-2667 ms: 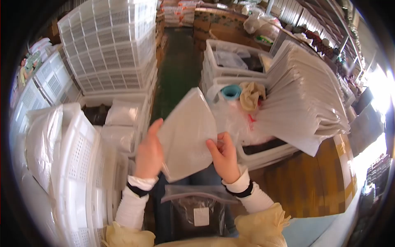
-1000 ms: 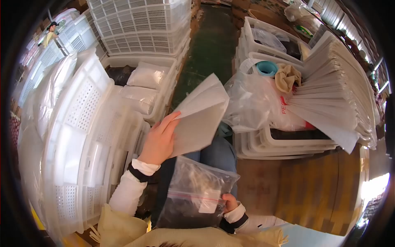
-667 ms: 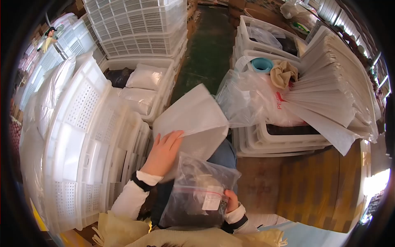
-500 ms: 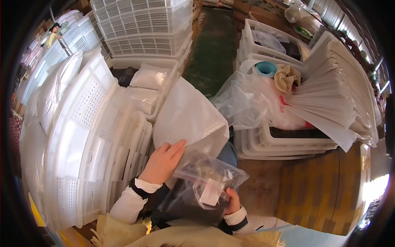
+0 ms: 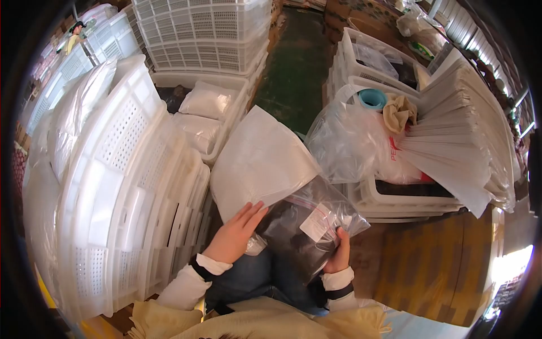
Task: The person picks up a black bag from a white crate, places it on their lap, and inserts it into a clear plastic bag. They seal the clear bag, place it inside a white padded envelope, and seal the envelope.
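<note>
Hands (image 5: 234, 234) (image 5: 339, 253) at sheet (image 5: 259, 152), bag (image 5: 291, 226) edges, aisle (image 5: 294, 65) beyond

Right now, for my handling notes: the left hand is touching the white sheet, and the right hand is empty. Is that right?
The right hand is not empty: the head view shows it holding the clear zip bag by one side. The left hand is touching the white sheet, as you say.
</note>
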Demonstrator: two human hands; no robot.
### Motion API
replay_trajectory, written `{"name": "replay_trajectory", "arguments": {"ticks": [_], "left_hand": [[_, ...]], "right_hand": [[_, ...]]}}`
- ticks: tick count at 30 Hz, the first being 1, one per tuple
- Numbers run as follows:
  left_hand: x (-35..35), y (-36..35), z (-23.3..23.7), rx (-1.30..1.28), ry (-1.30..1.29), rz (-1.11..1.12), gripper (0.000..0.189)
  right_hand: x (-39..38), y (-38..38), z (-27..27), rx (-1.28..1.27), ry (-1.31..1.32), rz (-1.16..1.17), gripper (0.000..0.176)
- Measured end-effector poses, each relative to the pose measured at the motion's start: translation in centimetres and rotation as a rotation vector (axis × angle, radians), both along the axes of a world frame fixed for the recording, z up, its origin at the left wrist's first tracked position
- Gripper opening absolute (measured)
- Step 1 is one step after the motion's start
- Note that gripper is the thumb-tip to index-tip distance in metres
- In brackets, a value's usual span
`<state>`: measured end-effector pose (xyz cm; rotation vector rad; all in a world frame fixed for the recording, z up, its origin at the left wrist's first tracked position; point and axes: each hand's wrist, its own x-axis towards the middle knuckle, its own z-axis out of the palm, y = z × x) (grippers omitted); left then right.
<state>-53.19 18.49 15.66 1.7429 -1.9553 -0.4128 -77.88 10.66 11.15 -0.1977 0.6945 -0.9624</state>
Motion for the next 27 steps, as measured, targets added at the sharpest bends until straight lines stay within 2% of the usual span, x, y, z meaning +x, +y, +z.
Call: {"name": "replay_trajectory", "arguments": {"ticks": [4,7,8,11,12,13,15,16,19,21,27], "left_hand": [[-2.1,-1.2,0.2,-0.145,-0.060,0.035,0.058],[-2.7,-1.4,1.4,-0.192,-0.137,-0.057,0.062],[-2.5,-1.2,2.3,-0.147,-0.193,-0.153,0.061],[-1.4,1.8,-0.1,-0.260,0.350,0.098,0.056],[-1.1,2.1,-1.4,-0.371,0.564,0.474,0.054],[-0.3,2.1,-2.8,-0.473,0.771,0.852,0.055],[2.6,2.7,-5.7,-0.123,1.409,1.092,0.055],[3.3,2.3,-4.0,0.075,1.810,0.809,0.057],[3.2,0.1,-4.1,0.172,1.834,0.656,0.055],[1.1,-1.4,-4.1,0.069,1.613,0.565,0.060],[-0.9,-1.1,2.6,-0.215,1.646,0.445,0.065]], "right_hand": [[1.4,-0.5,0.4,0.002,-0.005,0.050,0.040],[2.3,-1.1,-0.5,-0.006,0.002,0.096,0.036],[2.4,-1.3,-1.1,0.018,-0.005,0.106,0.033],[2.7,-1.2,-0.9,0.043,0.008,0.085,0.031],[2.4,-1.3,-2.3,0.007,0.047,0.112,0.046],[2.5,-1.4,-2.3,0.004,0.039,0.116,0.046],[2.4,-1.2,-2.2,0.010,0.035,0.129,0.046],[2.3,-1.2,-2.3,0.016,0.045,0.127,0.048],[2.6,-1.1,-2.0,0.026,-0.021,0.088,0.038],[2.8,-0.8,-1.5,-0.028,-0.019,0.111,0.042],[4.2,-2.1,0.3,-0.065,-0.260,0.160,0.055]]}}
